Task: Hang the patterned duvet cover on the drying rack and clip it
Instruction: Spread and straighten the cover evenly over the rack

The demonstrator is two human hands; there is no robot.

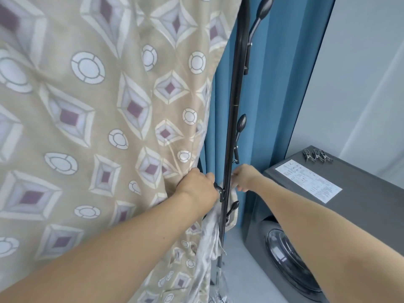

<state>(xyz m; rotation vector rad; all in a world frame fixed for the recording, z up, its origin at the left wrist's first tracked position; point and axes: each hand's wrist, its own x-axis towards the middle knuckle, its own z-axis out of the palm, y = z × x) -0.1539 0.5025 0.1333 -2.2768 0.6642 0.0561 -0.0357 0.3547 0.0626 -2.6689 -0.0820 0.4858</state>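
Both hands work at the black upright pole (232, 110) of the drying rack, one on each side of it. Left hand (197, 185) has its fingers curled round the edge of the patterned duvet cover (91, 119), gripping the cloth just beside the pole where a small hook juts out. Right hand (243, 177) reaches in from the other side and pinches a bunched pale fold of the same cover against the pole; its fingertips are partly hidden behind the metal. Beige cloth with diamond and ring motifs hangs over the whole left of the view, and its gathered edge trails down along the pole. Behind stands a blue curtain (282, 84). Several clips (317, 155) lie on top of the grey washing machine (358, 193) to the right.
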